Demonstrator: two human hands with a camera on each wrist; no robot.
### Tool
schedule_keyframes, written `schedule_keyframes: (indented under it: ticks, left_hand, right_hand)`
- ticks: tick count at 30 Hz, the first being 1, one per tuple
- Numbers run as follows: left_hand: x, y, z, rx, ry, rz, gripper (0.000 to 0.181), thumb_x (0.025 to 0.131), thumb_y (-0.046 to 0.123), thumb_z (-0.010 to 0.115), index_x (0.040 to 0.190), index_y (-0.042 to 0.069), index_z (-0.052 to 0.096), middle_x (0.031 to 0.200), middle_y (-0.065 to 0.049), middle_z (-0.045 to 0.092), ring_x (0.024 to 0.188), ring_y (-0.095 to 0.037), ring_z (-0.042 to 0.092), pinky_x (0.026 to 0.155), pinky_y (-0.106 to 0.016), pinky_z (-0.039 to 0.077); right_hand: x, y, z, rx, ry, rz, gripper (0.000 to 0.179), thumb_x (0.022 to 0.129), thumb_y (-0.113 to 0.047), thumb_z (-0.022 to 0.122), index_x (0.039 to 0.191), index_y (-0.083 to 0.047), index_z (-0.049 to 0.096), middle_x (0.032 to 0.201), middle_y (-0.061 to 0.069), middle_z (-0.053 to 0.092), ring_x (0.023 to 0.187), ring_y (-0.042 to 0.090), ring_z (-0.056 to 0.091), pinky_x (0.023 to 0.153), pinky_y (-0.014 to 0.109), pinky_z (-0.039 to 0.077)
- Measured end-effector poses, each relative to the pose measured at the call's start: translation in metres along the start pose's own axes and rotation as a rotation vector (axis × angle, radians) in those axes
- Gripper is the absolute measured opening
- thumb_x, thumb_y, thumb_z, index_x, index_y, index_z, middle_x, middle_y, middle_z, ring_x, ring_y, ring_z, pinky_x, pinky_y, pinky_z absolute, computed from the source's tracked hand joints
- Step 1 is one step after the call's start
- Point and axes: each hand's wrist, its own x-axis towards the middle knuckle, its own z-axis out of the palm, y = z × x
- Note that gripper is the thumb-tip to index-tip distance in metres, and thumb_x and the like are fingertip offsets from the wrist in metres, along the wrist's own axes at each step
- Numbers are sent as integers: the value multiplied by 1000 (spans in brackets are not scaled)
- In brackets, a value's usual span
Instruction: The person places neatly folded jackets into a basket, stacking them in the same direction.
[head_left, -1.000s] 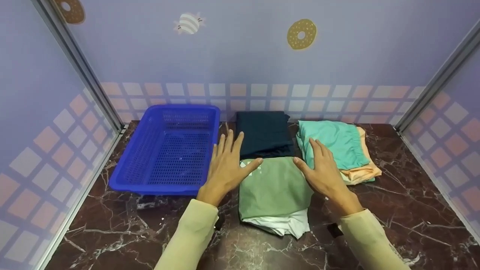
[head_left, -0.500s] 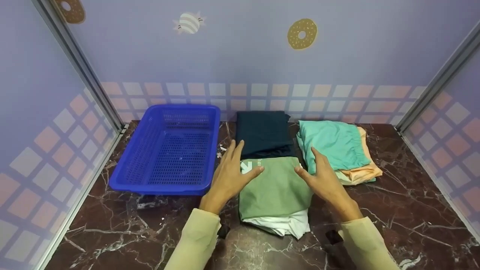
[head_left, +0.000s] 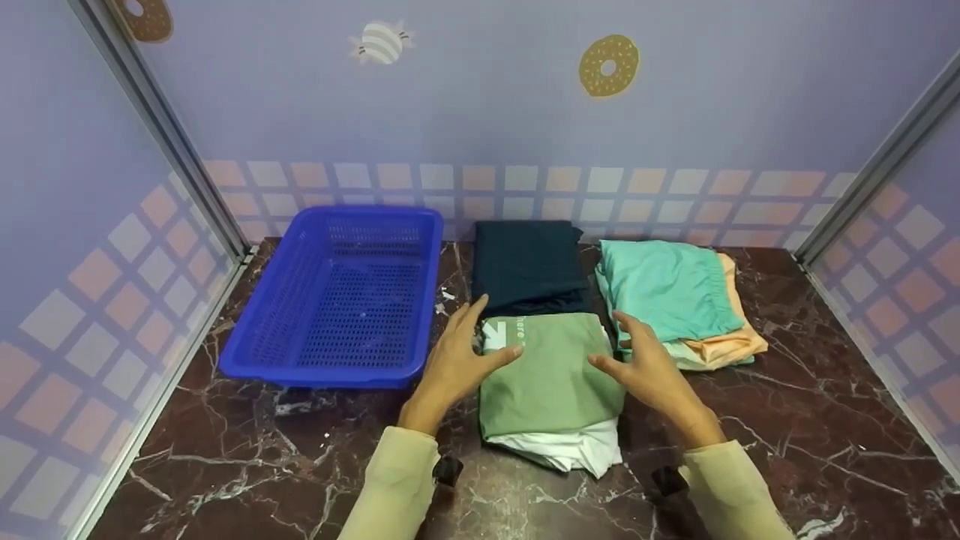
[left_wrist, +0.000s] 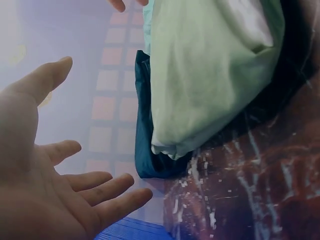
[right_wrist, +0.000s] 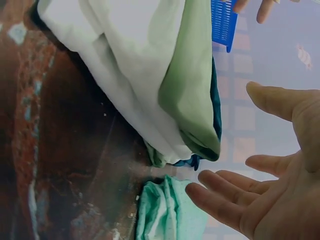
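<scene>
A folded green garment [head_left: 551,382] with a white print lies on a folded white garment [head_left: 581,450] in the middle of the table. My left hand [head_left: 457,367] is at the left side of this stack, fingers spread and thumb over the green cloth. At the right side is my right hand [head_left: 649,367], its thumb also over the green cloth. Both palms face inward, and neither hand holds anything. In the left wrist view the left fingers [left_wrist: 110,195] are apart from the cloth. The right wrist view shows the right fingers [right_wrist: 225,195] likewise apart from it.
Behind the stack lies a folded dark navy garment [head_left: 525,262]. Turquoise shorts [head_left: 667,289] rest on a peach garment [head_left: 731,337] at the right. A blue plastic basket [head_left: 240,360] stands on the left. Patterned panels [head_left: 480,112] enclose the marble-look table [head_left: 247,472].
Both hands have drawn back toward the person and lower beside the green garment, their fingers pointing more forward and bent slightly. The garments and basket have stayed in place.
</scene>
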Motion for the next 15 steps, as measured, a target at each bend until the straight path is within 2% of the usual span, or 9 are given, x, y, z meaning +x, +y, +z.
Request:
schedule_keyframes:
  ticks: [7,11,15]
  left_hand:
    - [1,-16,5,-71,-36,5,95,90,51,82,167,19,37,168,-18,35,152,-41,34,119,-61,33]
    - [0,-21,7,-83,-60,-4,94,91,48,82,167,18,37,167,-19,37,152,-43,35,118,-62,34]
    - [0,-26,10,-87,-74,-8,93,91,47,82,166,16,38,165,-21,40,150,-44,37,117,-62,34]
  right_hand:
    - [-2,12,2,37,-74,19,88,99,-37,77,164,1,32,157,35,37,130,53,54,96,63,53]
    - [0,18,4,59,-104,19,87,99,-34,78,163,3,32,150,37,42,124,56,57,93,62,55]
    - [2,23,6,54,-113,6,85,98,-32,79,161,6,35,141,36,49,119,53,60,93,62,54]
